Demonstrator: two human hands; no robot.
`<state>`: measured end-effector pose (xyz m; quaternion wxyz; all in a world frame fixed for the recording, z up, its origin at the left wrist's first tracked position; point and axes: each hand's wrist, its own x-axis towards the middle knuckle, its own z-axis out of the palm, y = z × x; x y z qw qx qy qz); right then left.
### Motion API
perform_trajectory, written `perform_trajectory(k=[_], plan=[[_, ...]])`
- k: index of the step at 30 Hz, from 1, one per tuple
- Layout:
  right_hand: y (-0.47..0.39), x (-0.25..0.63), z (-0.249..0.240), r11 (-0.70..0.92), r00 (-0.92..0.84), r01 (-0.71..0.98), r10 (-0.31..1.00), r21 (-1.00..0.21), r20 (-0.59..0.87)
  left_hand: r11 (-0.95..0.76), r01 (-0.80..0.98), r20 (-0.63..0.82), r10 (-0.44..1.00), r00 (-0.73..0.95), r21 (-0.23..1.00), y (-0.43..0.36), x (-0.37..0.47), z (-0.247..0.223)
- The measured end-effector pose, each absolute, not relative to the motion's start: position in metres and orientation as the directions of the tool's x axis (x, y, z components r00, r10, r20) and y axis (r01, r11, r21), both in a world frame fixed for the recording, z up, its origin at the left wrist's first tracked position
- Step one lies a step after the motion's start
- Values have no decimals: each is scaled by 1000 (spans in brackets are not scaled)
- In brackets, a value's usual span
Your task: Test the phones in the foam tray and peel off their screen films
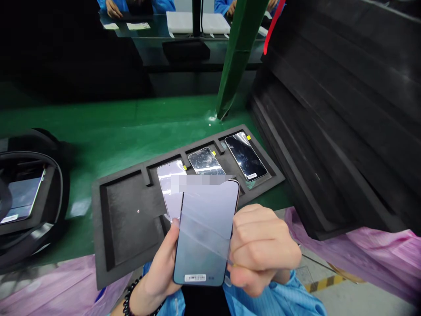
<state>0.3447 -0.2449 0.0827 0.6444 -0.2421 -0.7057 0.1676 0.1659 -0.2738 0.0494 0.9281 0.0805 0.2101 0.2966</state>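
A smartphone [205, 232] is held up in front of me, screen facing me, with a barcode label near its lower edge. My left hand [164, 259] grips it along the left side and from behind. My right hand [263, 248] is closed in a fist at its right edge, and what its fingers pinch is hidden. Faint diagonal lines, like clear film, cross the screen. Behind it lies a black foam tray [123, 173]. Its compartments hold a pale-screened phone [169, 204], a middle phone [205, 160] and a dark-screened phone [246, 156], each with a yellow tab.
The tray lies on a green surface [108, 118]. At left, a black round-rimmed object [62, 193] surrounds another phone [19, 197]. Stacked black foam trays [338, 109] fill the right side. A green post [238, 57] stands behind. Across the far bench, other people's hands [113, 8] show.
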Motion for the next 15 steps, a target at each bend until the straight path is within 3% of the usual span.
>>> perform_trajectory(k=[9,12,15], plan=[[-243,347,82,809,-52,88,586,-581,808,818,-494,-372,574,730,293,-269,161,44],[-233,350,86,812,-48,295,540,-504,840,816,-459,-416,575,705,350,-261,161,41],[-217,349,95,776,-145,520,491,-356,859,764,-454,-506,644,574,458,-253,167,41]])
